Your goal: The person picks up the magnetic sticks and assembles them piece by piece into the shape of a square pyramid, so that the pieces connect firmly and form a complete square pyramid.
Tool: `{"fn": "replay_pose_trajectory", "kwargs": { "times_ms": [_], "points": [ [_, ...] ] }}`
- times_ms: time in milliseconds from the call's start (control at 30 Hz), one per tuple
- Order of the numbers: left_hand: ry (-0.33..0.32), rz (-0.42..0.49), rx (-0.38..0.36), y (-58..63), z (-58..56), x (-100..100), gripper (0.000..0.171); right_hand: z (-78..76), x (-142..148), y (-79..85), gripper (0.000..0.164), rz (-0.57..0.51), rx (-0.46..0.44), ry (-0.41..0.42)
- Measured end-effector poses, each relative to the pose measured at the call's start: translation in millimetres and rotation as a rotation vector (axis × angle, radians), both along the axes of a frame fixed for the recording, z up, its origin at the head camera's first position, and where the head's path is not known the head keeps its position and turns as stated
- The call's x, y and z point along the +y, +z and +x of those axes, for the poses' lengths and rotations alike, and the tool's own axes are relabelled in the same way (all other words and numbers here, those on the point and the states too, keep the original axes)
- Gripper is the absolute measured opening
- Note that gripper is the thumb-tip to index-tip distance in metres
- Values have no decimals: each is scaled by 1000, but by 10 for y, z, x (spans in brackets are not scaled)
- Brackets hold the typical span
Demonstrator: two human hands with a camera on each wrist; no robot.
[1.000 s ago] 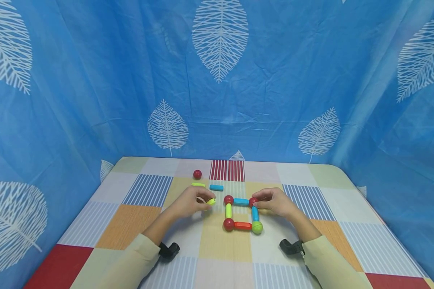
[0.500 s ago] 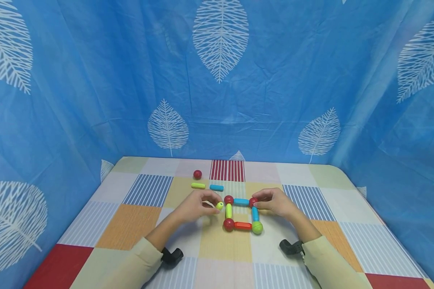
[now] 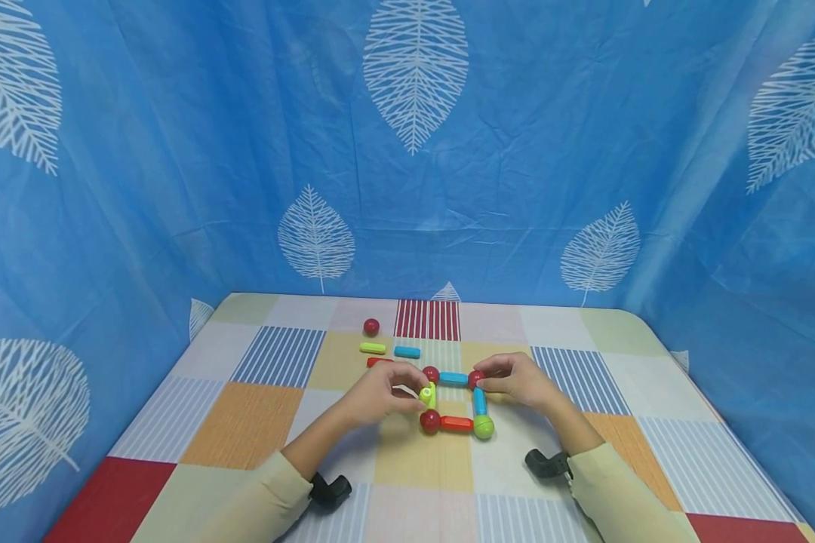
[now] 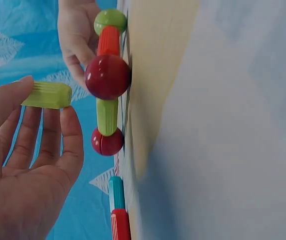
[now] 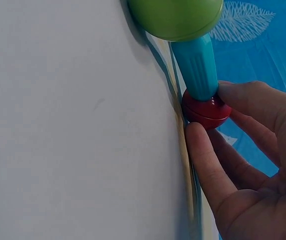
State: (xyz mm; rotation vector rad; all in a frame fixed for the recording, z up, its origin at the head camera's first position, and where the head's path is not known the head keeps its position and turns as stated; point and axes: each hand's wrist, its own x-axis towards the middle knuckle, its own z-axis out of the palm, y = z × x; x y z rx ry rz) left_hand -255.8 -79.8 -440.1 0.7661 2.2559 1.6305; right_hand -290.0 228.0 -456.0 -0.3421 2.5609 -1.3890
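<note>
My left hand (image 3: 387,394) pinches a yellow-green rod (image 4: 48,95) between thumb and fingers, raised off the table beside the left side of a square frame. That frame lies flat, with balls at its corners joined by rods: a red ball (image 3: 431,421) at near left, a green ball (image 3: 483,427) at near right, and red balls at both far corners. A red rod (image 3: 456,424) forms its near side, a blue rod (image 3: 453,379) its far side. With thumb and fingers my right hand (image 3: 518,378) holds the far-right red ball (image 5: 206,111), attached to a blue rod (image 5: 196,67).
Behind the left hand lie a loose red ball (image 3: 371,327), a yellow-green rod (image 3: 373,348), a blue rod (image 3: 407,352) and a partly hidden red rod (image 3: 379,362). A checked cloth (image 3: 421,513) covers the table; a blue leaf-print curtain (image 3: 489,188) surrounds it.
My left hand has moved right with the yellow-green rod, from left of the square frame to its left side. The loose red rod has come into view. My right hand stays put.
</note>
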Motion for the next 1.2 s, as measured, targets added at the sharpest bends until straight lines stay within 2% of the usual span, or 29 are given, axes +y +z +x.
{"fn": "replay_pose_trajectory", "kwargs": {
  "times_ms": [200,600,733,867,967,1133,1200],
  "points": [
    [10,-34,-12,-42,8,67,19,13,-12,17,34,-2,6,6],
    [5,-48,-6,-39,16,146,18,13,-18,22,34,14,17,0],
    [-51,-47,-39,-42,-24,119,24,39,-27,22,35,15,11,-18],
    [-104,-77,-32,-40,-125,79,29,137,-47,71,36,6,-3,-21],
    [-55,-120,0,-34,-209,78,28,250,-64,126,36,6,-24,0],
    [82,-251,92,-53,-292,158,29,457,-97,168,44,102,13,165],
    [106,-308,122,-62,-303,203,32,528,-122,166,48,146,57,217]
  ]
}}
